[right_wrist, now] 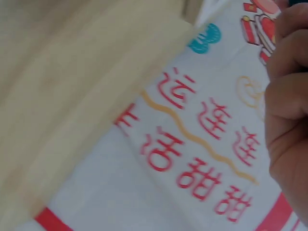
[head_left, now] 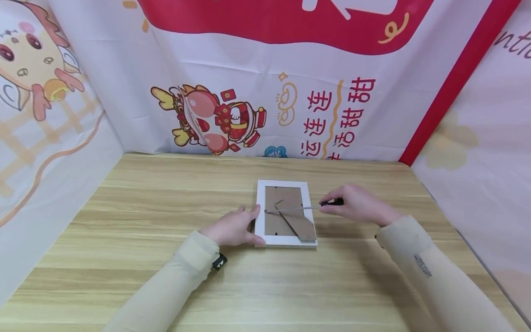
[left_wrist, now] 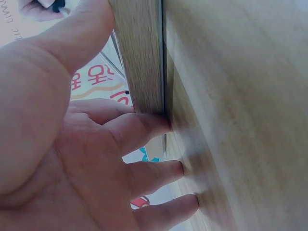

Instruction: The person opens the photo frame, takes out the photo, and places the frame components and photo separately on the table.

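A white picture frame (head_left: 260, 221) lies back side up on the table, its brown backing board (head_left: 284, 193) showing. A brown easel leg (head_left: 300, 223) stands out from the board at its lower right. My right hand (head_left: 358, 203) grips the black handle of a screwdriver (head_left: 304, 208). The thin shaft crosses over the board, its tip near the inner left edge by a small dark tab. My left hand (head_left: 234, 227) touches the frame's left side; in the left wrist view its fingers (left_wrist: 154, 172) are spread and fairly straight, beside the frame's wood-grain edge (left_wrist: 137, 53).
A light wood-grain table (head_left: 166, 198) carries the frame near its middle. White printed cloth (head_left: 265, 64) with red lettering and cartoon figures hangs behind the table, with more cloth at both sides.
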`<state>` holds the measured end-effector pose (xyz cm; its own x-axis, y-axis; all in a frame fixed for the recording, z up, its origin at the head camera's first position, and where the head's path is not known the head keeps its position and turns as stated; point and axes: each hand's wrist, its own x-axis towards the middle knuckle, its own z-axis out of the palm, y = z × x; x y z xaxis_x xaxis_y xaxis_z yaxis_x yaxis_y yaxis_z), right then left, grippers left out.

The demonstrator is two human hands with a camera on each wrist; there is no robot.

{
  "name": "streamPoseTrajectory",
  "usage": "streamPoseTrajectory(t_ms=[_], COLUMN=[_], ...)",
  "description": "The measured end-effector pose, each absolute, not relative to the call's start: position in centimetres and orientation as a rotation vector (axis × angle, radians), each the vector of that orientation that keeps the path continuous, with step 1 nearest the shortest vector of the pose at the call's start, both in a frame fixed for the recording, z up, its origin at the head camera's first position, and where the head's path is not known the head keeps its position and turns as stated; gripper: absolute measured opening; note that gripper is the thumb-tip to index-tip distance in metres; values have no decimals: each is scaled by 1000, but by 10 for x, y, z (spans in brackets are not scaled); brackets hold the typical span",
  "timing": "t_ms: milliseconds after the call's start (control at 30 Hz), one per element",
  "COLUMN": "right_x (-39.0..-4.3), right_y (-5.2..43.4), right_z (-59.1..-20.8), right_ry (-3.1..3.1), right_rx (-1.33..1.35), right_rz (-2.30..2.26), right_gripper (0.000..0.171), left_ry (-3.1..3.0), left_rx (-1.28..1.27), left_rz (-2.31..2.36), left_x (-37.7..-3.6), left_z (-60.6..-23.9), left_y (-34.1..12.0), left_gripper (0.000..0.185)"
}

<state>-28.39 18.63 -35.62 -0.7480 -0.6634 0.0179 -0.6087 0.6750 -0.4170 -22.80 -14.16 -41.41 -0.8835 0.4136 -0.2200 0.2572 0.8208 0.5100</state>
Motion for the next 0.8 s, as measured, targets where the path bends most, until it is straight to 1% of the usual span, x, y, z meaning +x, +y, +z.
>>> streamPoseTrajectory(t_ms=[100, 300, 567, 800], right_x=[-286, -287, -282, -285], right_y=[174, 135, 78, 41], right_z=[-337, -295, -247, -228], right_ry=[2730, 2670, 2704, 2652], right_rx=[-1050, -1061, -932, -854], right_rz=[-511, -309, 127, 327], right_gripper=[21, 10, 14, 23], left_ry=[2680, 2671, 2669, 2690], left_rx=[508, 498, 477, 505], left_rz=[688, 701, 708, 668], left_x=[-228, -227, -229, -231], left_z=[-414, -415, -417, -416], left_y=[-142, -143, -144, -143], left_gripper=[102, 104, 103, 103])
